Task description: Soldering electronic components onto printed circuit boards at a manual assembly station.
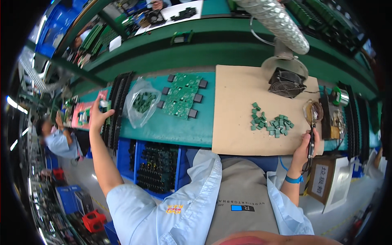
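Holding a slim black-handled tool [311, 148] in the closed grip of the right hand [302, 152] at the lower right corner of the tan sheet [232, 118], with the left hand [99, 116] well left of that sheet, half curled at a small green-and-white piece [105, 107]; cannot tell whether pinched in the grip. Leaving bare room across the sheet's left half, bounded by loose green pieces [279, 124] right of its middle and a black fan [286, 83] at its upper right. Spreading left of the sheet along a teal desk [179, 131], past a circuit board [179, 96] and clear bag [141, 121], with blue bins [183, 165] lower left.
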Tool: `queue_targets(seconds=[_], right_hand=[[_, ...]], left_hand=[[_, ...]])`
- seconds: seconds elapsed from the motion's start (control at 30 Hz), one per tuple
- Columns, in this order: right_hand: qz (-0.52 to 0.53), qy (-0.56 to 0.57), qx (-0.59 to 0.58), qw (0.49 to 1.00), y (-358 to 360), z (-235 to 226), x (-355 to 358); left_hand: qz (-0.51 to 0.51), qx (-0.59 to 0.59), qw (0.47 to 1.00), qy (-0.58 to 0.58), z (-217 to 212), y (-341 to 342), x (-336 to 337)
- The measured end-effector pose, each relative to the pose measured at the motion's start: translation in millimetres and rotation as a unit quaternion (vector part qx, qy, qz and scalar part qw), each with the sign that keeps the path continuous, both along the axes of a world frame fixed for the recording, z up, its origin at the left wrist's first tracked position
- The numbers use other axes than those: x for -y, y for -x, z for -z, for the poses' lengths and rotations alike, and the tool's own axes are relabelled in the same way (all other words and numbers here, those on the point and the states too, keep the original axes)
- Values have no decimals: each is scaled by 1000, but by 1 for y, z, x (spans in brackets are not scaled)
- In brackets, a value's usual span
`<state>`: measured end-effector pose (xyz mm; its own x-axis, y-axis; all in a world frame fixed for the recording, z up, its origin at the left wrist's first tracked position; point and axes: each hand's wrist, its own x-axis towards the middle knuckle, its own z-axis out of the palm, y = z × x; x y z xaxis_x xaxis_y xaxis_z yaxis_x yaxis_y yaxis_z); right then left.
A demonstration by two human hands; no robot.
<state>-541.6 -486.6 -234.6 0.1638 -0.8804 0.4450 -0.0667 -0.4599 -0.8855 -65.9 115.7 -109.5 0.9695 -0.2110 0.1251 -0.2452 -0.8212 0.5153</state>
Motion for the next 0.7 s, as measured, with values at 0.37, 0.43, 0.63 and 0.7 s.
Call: queue_targets(seconds=[0.37,0.43,0.63,0.7], right_hand=[[-77,-83,57,992,2,-2,0],[-89,-56,60,993,1,2,2],[-128,11,8,992,-9,-12,-8],[-134,23,-7,991,-10,-16,-12]], left_hand=[[259,-174,601,736,-79,102,153],[239,-187,600,741,-62,105,165],[80,-396,461,790,25,149,253],[67,-442,455,770,47,173,281]])
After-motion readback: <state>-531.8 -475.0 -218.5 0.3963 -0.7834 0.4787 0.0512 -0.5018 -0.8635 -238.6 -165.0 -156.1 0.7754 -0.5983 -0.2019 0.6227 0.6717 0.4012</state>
